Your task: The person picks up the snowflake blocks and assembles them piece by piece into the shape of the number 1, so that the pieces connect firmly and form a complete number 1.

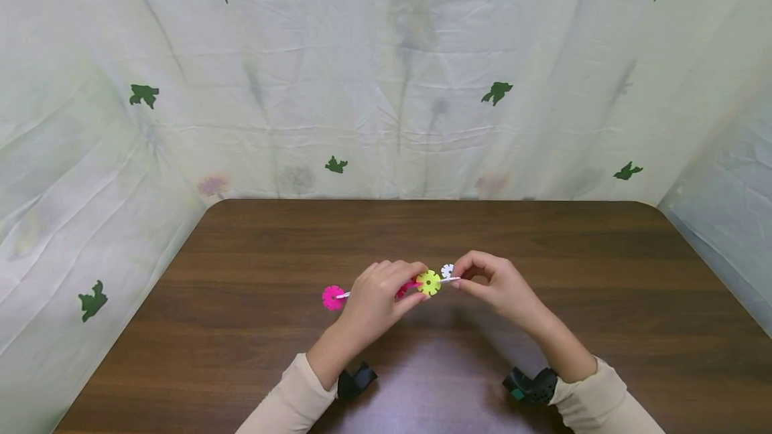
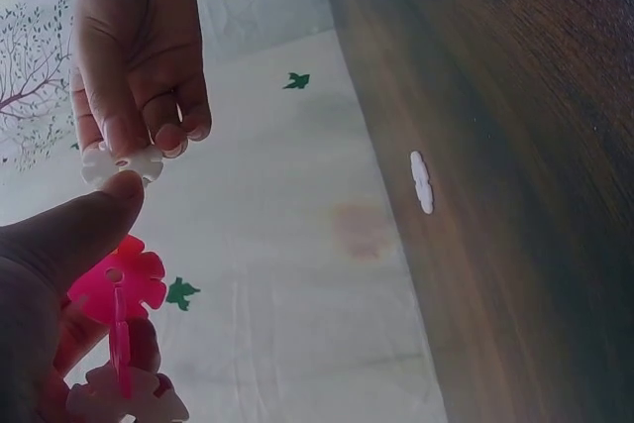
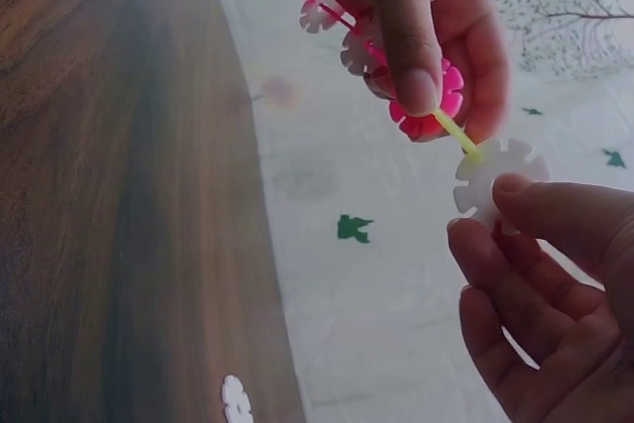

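A chain of notched flower-shaped plastic discs, pink, white and yellow, runs between the two hands above the table. My left hand (image 1: 376, 297) grips the chain, its thumb and fingers at a pink disc (image 3: 451, 96) and the yellow disc (image 1: 429, 282). Past its other side sticks out the end pink disc (image 1: 332, 298). Between thumb and fingertips, my right hand (image 1: 503, 288) pinches a white disc (image 3: 487, 177), which meets the yellow disc edge to face. Part of the chain is hidden behind the left hand.
A loose white disc (image 1: 447, 270) lies on the brown wooden table (image 1: 271, 240), just beyond the hands. Pale cloth (image 1: 362, 86) with green leaf shapes hangs behind the table and at both sides. Each wrist wears a black camera (image 1: 531, 386).
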A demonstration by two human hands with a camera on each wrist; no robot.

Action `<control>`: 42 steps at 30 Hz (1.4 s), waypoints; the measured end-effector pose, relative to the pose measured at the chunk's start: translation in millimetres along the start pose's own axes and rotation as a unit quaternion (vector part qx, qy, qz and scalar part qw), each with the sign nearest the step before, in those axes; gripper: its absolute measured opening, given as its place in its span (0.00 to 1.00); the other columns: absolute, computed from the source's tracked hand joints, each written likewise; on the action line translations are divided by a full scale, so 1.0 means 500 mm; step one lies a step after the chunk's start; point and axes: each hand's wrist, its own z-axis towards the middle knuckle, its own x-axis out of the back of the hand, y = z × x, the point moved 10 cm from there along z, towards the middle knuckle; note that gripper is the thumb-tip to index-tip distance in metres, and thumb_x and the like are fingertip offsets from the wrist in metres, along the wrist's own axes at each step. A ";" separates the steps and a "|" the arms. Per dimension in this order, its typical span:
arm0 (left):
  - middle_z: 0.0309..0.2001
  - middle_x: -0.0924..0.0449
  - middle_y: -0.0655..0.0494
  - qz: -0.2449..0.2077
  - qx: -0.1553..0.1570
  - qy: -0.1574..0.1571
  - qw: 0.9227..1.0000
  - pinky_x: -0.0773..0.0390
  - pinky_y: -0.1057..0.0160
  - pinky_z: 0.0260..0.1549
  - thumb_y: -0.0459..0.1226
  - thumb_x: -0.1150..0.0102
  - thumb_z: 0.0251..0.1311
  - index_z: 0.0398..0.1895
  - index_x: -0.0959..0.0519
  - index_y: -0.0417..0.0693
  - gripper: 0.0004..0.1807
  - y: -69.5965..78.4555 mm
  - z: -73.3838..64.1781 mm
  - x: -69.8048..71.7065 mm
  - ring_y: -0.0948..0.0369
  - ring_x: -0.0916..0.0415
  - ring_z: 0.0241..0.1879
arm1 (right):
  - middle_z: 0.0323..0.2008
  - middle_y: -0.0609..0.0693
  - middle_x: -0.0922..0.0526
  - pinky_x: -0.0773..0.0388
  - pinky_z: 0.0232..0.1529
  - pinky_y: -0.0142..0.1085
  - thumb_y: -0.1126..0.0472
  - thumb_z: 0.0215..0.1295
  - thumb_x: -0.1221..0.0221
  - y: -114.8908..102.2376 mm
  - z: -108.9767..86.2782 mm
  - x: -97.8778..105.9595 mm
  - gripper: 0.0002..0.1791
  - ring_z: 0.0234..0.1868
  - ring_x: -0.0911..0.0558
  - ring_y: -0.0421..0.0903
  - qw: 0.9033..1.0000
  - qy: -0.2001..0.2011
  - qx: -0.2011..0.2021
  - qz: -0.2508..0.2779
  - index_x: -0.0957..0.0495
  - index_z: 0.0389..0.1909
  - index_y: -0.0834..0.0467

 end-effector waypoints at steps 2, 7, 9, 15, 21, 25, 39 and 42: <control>0.32 0.22 0.63 -0.001 -0.002 0.003 1.000 0.32 0.68 0.27 0.41 0.29 0.41 0.39 0.21 0.48 0.19 0.002 0.000 0.001 0.66 0.30 0.28 | 0.31 0.48 0.22 0.25 0.34 0.35 0.70 0.51 0.38 -0.007 -0.001 -0.001 0.06 0.32 0.24 0.44 1.000 0.004 0.019 -0.004 0.24 0.28 0.58; 0.32 0.21 0.62 -0.002 -0.014 0.005 1.000 0.32 0.68 0.27 0.41 0.29 0.40 0.39 0.21 0.47 0.20 0.010 0.000 0.002 0.65 0.29 0.28 | 0.28 0.51 0.22 0.25 0.32 0.32 0.78 0.46 0.39 -0.042 -0.003 -0.001 0.09 0.31 0.24 0.44 0.997 0.013 0.081 -0.001 0.23 0.26 0.62; 0.32 0.21 0.61 -0.002 -0.017 0.004 1.000 0.31 0.68 0.27 0.42 0.30 0.41 0.39 0.21 0.46 0.20 0.012 0.000 0.002 0.65 0.29 0.28 | 0.27 0.52 0.22 0.25 0.32 0.31 0.81 0.44 0.39 -0.063 -0.004 -0.002 0.10 0.30 0.24 0.44 0.995 0.015 0.102 0.003 0.23 0.25 0.64; 0.32 0.21 0.61 -0.006 -0.016 0.003 1.000 0.31 0.68 0.28 0.42 0.30 0.42 0.39 0.21 0.46 0.19 0.010 0.001 0.002 0.65 0.30 0.28 | 0.26 0.54 0.23 0.26 0.32 0.30 0.82 0.45 0.40 -0.095 -0.003 -0.001 0.09 0.29 0.24 0.44 0.995 0.024 0.102 0.003 0.24 0.25 0.66; 0.32 0.21 0.60 -0.025 -0.011 0.012 1.000 0.30 0.69 0.29 0.41 0.30 0.42 0.39 0.21 0.45 0.19 0.005 0.001 0.005 0.66 0.29 0.28 | 0.27 0.53 0.22 0.25 0.29 0.34 0.77 0.49 0.40 -0.073 -0.002 0.000 0.07 0.28 0.24 0.44 0.999 0.028 0.044 0.013 0.24 0.28 0.64; 0.36 0.21 0.59 -0.041 0.000 0.010 0.999 0.28 0.68 0.36 0.40 0.29 0.41 0.41 0.21 0.44 0.21 0.000 0.002 0.007 0.66 0.26 0.34 | 0.28 0.55 0.22 0.23 0.30 0.36 0.76 0.51 0.41 -0.053 -0.001 -0.002 0.05 0.28 0.23 0.48 0.999 0.022 0.003 0.037 0.25 0.29 0.66; 0.41 0.22 0.55 -0.081 0.012 -0.016 0.997 0.29 0.63 0.44 0.38 0.31 0.44 0.47 0.24 0.42 0.24 0.009 0.003 0.002 0.64 0.26 0.41 | 0.24 0.59 0.23 0.25 0.33 0.50 0.68 0.54 0.39 0.035 -0.004 -0.022 0.09 0.23 0.20 0.49 0.985 0.013 -0.092 0.148 0.26 0.32 0.69; 0.42 0.22 0.57 -0.082 0.012 -0.016 0.996 0.29 0.63 0.44 0.37 0.31 0.45 0.46 0.24 0.42 0.22 0.011 0.003 -0.001 0.65 0.27 0.42 | 0.23 0.59 0.23 0.24 0.33 0.48 0.67 0.54 0.39 0.039 -0.007 -0.026 0.10 0.23 0.20 0.50 0.982 0.016 -0.107 0.155 0.27 0.31 0.69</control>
